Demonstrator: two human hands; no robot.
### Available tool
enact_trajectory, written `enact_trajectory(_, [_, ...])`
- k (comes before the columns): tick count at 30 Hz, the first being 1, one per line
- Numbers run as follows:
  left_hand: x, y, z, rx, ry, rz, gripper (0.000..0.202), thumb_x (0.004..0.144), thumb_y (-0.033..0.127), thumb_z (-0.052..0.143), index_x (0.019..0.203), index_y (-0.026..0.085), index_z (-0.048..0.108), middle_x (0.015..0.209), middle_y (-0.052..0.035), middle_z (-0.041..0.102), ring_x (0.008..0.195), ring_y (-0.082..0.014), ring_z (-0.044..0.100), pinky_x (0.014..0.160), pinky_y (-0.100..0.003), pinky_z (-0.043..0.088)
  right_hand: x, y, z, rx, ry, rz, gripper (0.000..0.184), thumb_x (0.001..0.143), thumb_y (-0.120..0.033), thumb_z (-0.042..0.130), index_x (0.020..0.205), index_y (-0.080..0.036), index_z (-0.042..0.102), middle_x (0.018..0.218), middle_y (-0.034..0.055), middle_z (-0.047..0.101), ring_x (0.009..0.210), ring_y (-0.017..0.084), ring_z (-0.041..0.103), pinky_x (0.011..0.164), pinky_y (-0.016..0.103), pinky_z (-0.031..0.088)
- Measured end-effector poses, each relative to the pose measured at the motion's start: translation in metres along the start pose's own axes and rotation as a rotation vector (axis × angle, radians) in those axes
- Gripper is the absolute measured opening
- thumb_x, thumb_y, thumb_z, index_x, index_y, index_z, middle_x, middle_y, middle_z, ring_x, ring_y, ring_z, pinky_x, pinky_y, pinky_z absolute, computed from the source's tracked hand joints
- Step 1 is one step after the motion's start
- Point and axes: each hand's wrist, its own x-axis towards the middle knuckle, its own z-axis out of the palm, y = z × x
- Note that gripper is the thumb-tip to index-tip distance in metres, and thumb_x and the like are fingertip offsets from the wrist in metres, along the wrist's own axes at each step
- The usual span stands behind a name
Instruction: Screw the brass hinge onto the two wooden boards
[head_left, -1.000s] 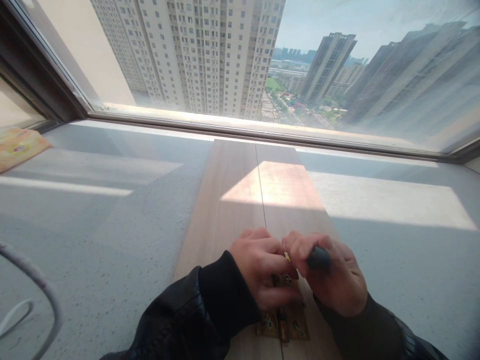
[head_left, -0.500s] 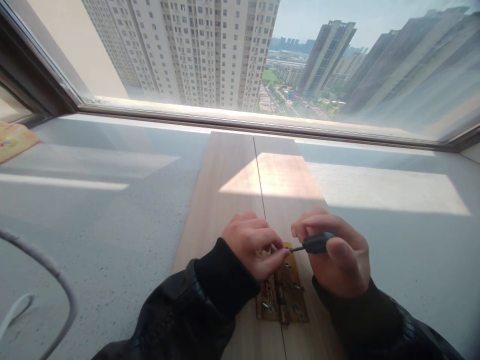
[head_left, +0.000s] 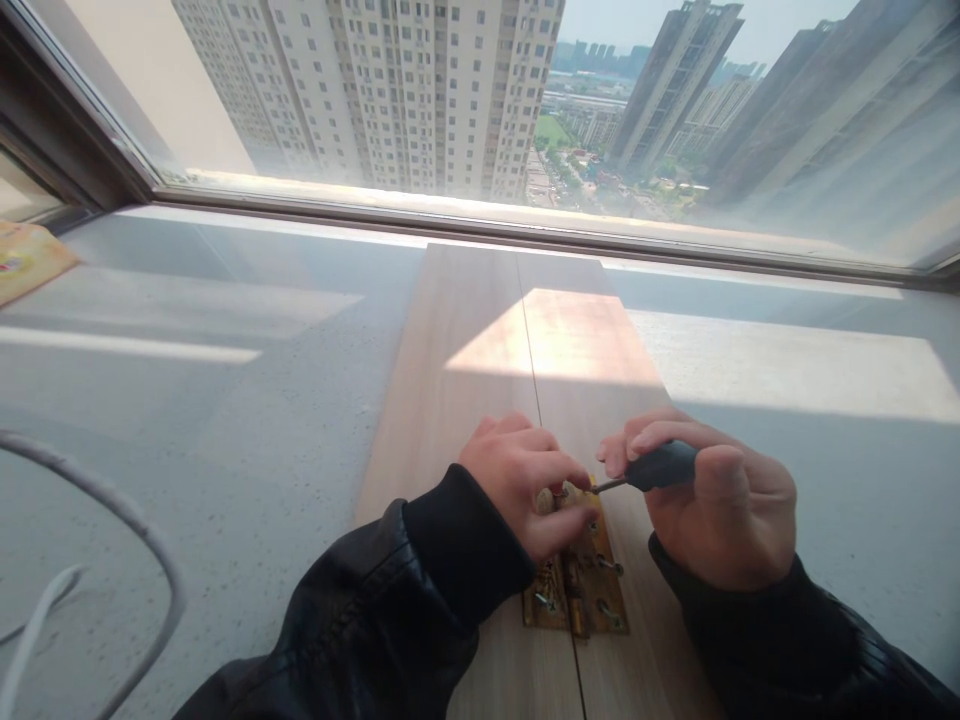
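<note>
Two pale wooden boards [head_left: 480, 340] lie side by side on a grey sill, running away from me to the window. A brass hinge [head_left: 581, 580] with several screws sits across their seam near me. My left hand [head_left: 525, 490] rests on the hinge's far end, thumb and fingers pinched together there; what they pinch is too small to name. My right hand [head_left: 720, 510] is closed round the dark handle of a small screwdriver [head_left: 649, 470], whose thin shaft points left toward the left hand's fingertips. Both arms wear black sleeves.
The grey speckled sill [head_left: 225, 400] spreads wide on both sides of the boards. A white cable [head_left: 97, 500] loops at the left near edge. A yellowish packet [head_left: 26, 260] lies at the far left. A large window [head_left: 525, 120] with a dark frame closes the far side.
My right hand has drawn back to the right and up, so the screwdriver's shaft now shows. More of the hinge is uncovered. The left hand stayed at the hinge's far end.
</note>
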Motion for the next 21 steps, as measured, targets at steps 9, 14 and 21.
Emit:
enact_trajectory(9, [-0.001, 0.002, 0.002, 0.074, -0.151, 0.020, 0.020, 0.069, 0.042, 0.077, 0.084, 0.028, 0.076, 0.073, -0.0007, 0.070, 0.077, -0.0201, 0.057, 0.069, -0.037, 0.032, -0.006, 0.005, 0.007, 0.092, -0.132, -0.019, 0.042, 0.096, -0.052, 0.042, 0.085, -0.021, 0.067, 0.076, 0.0038, 0.051, 0.070, 0.017, 0.053, 0.061, 0.035, 0.041])
enact_trajectory(14, [-0.001, 0.004, -0.005, 0.083, -0.228, 0.047, 0.023, 0.073, 0.044, 0.076, 0.090, 0.029, 0.076, 0.084, 0.0000, 0.071, 0.084, -0.0197, 0.057, 0.073, -0.038, 0.034, -0.012, 0.009, 0.003, 0.003, -0.071, -0.093, 0.029, 0.087, -0.049, 0.062, 0.089, -0.022, 0.074, 0.083, 0.0065, 0.057, 0.075, 0.020, 0.055, 0.060, 0.035, 0.043])
enact_trajectory(21, [0.002, -0.001, 0.002, 0.092, -0.258, 0.015, 0.014, 0.070, 0.040, 0.079, 0.078, 0.028, 0.077, 0.078, -0.0015, 0.071, 0.081, -0.0203, 0.056, 0.073, -0.038, 0.030, -0.009, -0.003, 0.011, -0.175, 0.206, -0.072, 0.019, 0.092, -0.032, 0.058, 0.094, -0.022, 0.074, 0.078, 0.0047, 0.067, 0.069, 0.018, 0.062, 0.059, 0.034, 0.047])
